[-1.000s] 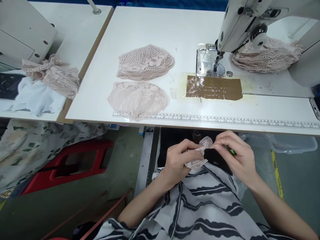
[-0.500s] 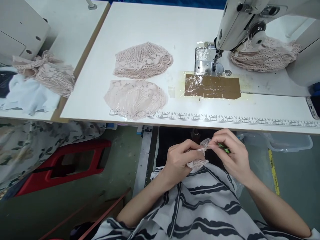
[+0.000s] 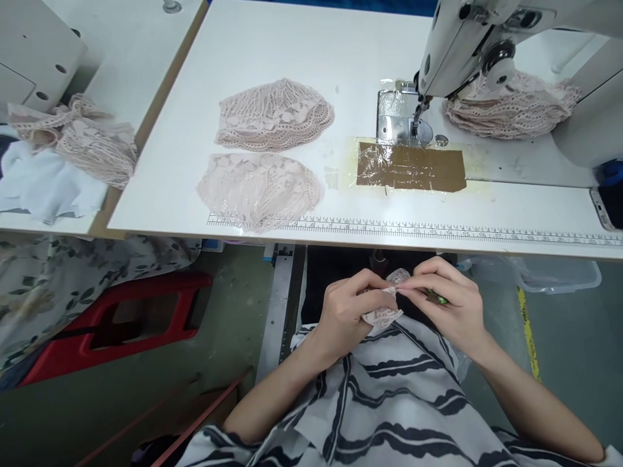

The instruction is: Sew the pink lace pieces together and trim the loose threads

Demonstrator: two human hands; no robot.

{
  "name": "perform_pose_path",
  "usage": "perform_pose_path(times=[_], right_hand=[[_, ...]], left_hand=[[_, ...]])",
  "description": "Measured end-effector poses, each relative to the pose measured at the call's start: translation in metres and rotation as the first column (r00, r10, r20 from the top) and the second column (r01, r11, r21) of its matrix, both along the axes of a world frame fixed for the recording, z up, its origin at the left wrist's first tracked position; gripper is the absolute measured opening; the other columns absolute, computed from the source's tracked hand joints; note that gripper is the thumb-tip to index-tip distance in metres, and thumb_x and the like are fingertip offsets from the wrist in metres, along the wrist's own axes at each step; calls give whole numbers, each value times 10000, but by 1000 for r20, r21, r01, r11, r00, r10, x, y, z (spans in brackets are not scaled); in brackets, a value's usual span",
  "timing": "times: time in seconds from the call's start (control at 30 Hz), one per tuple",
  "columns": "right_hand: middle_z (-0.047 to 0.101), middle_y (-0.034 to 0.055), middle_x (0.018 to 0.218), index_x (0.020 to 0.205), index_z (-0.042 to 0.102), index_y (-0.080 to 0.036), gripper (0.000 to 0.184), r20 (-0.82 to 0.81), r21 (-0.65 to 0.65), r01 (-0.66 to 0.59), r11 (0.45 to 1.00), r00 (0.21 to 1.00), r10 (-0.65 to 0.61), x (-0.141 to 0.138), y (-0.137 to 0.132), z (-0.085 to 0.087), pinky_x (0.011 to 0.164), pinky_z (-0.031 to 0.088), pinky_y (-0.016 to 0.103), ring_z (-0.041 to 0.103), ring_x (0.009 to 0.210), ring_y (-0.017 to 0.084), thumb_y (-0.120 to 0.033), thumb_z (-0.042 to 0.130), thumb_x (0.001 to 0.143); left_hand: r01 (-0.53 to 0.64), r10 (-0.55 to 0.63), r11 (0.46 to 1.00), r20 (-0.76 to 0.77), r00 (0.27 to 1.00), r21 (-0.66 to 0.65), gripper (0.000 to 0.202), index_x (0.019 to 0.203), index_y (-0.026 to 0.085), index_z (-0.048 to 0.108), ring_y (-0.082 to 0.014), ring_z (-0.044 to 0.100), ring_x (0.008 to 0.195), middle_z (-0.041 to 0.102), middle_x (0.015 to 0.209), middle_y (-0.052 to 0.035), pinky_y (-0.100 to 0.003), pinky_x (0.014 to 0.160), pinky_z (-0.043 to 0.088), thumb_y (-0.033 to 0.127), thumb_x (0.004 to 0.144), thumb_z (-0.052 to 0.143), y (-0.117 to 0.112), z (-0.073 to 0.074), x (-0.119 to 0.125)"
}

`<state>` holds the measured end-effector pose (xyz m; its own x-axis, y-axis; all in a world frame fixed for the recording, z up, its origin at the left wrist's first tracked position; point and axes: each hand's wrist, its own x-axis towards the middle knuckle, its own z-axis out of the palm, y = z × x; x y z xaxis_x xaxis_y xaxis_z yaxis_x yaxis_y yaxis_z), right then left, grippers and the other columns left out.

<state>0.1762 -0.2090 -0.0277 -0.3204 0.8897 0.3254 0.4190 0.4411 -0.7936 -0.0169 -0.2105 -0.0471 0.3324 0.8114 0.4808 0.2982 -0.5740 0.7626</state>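
Observation:
My left hand (image 3: 348,311) is closed around a crumpled piece of pale pink lace (image 3: 382,316), held low in front of the table edge, over my lap. With thumb and forefinger my right hand (image 3: 450,301) pinches the lace at its upper edge, close to the left fingertips. A small green tool (image 3: 442,299) is tucked in the right palm; its shape is mostly hidden by the fingers. On the table lie two flat lace pieces, one scalloped at the back (image 3: 275,117) and one nearer the front edge (image 3: 260,191).
At the right stands a sewing machine (image 3: 462,65), with a lace stack (image 3: 511,107) under its arm. A printed ruler (image 3: 389,228) runs along the table's front. Lace and white cloth (image 3: 51,181) sit at the left, above a red stool (image 3: 180,311). A phone (image 3: 606,207) lies far right.
My right hand has shifted slightly left, its fingertips now meeting the lace near my left fingers. Less of the green tool shows. The view has moved a little.

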Motion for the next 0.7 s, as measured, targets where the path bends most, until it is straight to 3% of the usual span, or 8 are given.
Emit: perform_pose_path(times=[0.2, 0.4, 0.5, 0.63, 0.7], right_hand=[[559, 53, 931, 993, 606, -245, 188, 27, -63, 13, 998, 1000, -11, -2, 1, -5, 592, 463, 290, 574, 788, 166, -105, 534, 890], [529, 58, 939, 994, 568, -244, 195, 19, -72, 20, 997, 1000, -18, -4, 1, -9, 642, 459, 306, 555, 825, 180, -91, 504, 893], [517, 49, 925, 987, 563, -239, 195, 8, -51, 42, 998, 999, -42, -5, 0, -8, 649, 451, 303, 544, 813, 170, -79, 505, 891], [499, 29, 871, 939, 561, -232, 186, -2, 21, 138, 990, 990, -138, -8, -2, -10, 626, 427, 292, 515, 759, 152, -66, 494, 884], [488, 24, 850, 901, 556, -226, 130, -26, -16, 164, 986, 986, -164, -10, -4, -11, 625, 421, 290, 504, 750, 149, -108, 502, 901]], left_hand=[[10, -4, 999, -106, 994, 50, 166, 755, 202, 687, -145, 600, 733, 641, 761, -23, -260, 611, 455, 84, 845, 611, 2, 3, 2], [102, -81, 977, 116, 990, -189, 129, 872, 186, 681, -155, 644, 923, 649, 1036, -82, -262, 727, 531, 90, 873, 594, 3, 2, 0], [121, -89, 970, 152, 984, -211, 128, 879, 185, 685, -142, 652, 858, 672, 967, -70, -240, 682, 516, 94, 877, 595, 4, 4, -1], [110, -118, 980, -40, 992, -164, 209, 792, 197, 689, -127, 613, 764, 669, 863, -37, -251, 647, 435, 72, 887, 551, 5, 11, -1], [117, -139, 979, -125, 982, -165, 257, 764, 202, 687, -120, 583, 725, 652, 839, -30, -252, 633, 405, 72, 900, 512, 6, 13, -2]])
